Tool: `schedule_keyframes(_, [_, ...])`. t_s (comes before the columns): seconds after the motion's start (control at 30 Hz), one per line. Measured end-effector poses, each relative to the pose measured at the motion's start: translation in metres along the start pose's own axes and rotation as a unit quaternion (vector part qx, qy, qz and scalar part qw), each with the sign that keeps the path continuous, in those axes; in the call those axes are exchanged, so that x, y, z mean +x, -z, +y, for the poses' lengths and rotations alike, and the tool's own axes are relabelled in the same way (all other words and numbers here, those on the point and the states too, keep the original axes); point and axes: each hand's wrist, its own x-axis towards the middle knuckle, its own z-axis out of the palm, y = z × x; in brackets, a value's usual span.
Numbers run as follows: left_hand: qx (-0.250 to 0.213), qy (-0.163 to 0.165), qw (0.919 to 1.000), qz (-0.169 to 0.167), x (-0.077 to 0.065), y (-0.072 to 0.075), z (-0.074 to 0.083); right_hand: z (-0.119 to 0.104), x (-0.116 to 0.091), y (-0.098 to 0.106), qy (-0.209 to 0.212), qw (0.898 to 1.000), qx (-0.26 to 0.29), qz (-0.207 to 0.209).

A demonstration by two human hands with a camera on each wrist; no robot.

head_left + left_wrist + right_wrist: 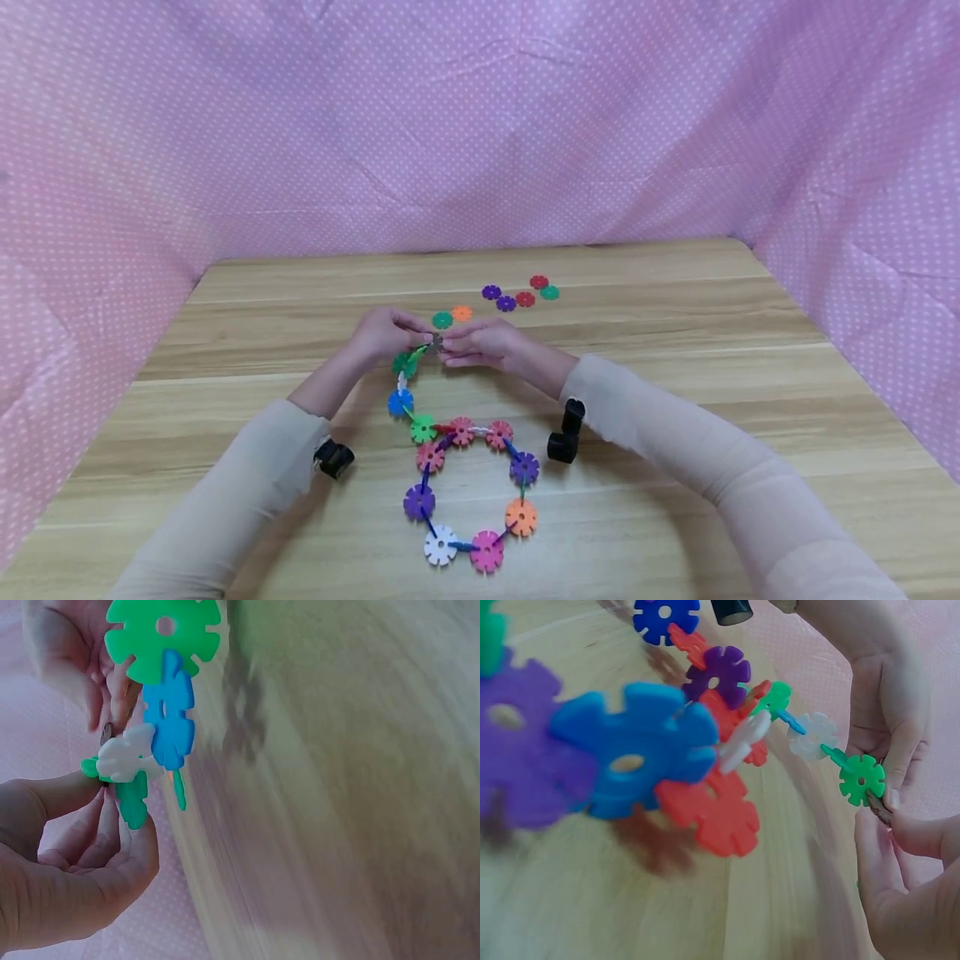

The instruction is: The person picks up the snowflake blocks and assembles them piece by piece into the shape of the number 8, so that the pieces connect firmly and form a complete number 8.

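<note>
Several notched plastic snowflake discs are linked into a chain: a closed ring with a purple disc and a white disc, plus a tail curving away on the left. My left hand pinches the tail's far end at a green disc, thumb against fingers. Facing it, my right hand pinches a brown disc between thumb and fingers. In the right wrist view this brown disc, edge-on, meets the green disc. The left wrist view shows the tail's white disc and blue disc beside my left fingers.
Beyond the hands lie loose discs: a green one, an orange one, and farther right several purple, red and green ones, among them a red disc. The wooden table ends at a pink dotted cloth.
</note>
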Motion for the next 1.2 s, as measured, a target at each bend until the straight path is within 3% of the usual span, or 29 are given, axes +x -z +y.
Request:
schedule_keyframes(0.13, [-0.011, 0.009, 0.9998, 0.01, 0.001, 0.004, -0.002, 0.003, -0.012, 0.007, 0.033, 0.995, -0.088, -0.024])
schedule_keyframes(0.23, [-0.02, 0.015, 0.9996, 0.01, 0.002, 0.006, -0.005, 0.007, -0.027, 0.013, 0.075, 0.975, -0.208, -0.04])
schedule_keyframes(0.3, [-0.026, 0.021, 0.9994, 0.006, 0.003, 0.007, -0.007, 0.012, -0.038, 0.016, 0.11, 0.949, -0.291, -0.052])
schedule_keyframes(0.4, [-0.026, 0.028, 0.9993, 0.001, 0.004, 0.009, -0.01, 0.018, -0.053, 0.016, 0.173, 0.897, -0.397, -0.085])
schedule_keyframes(0.53, [-0.026, 0.034, 0.9991, 0.0, 0.004, 0.012, -0.01, 0.025, -0.065, 0.011, 0.248, 0.829, -0.488, -0.114])
schedule_keyframes(0.67, [-0.027, 0.028, 0.9992, 0.0, 0.004, 0.014, -0.008, 0.027, -0.072, 0.006, 0.283, 0.779, -0.548, -0.108])
schedule_keyframes(0.9, [-0.086, 0.028, 0.9957, -0.022, 0.002, 0.01, -0.013, 0.02, -0.076, 0.014, 0.312, 0.729, -0.6, -0.111])
schedule_keyframes(1.07, [-0.155, 0.033, 0.9852, -0.064, -0.004, 0.0, -0.02, 0.012, -0.073, 0.035, 0.337, 0.703, -0.612, -0.133])
schedule_keyframes(1.2, [-0.18, 0.031, 0.9793, -0.086, -0.013, -0.008, -0.021, 0.005, -0.075, 0.051, 0.348, 0.685, -0.622, -0.152])
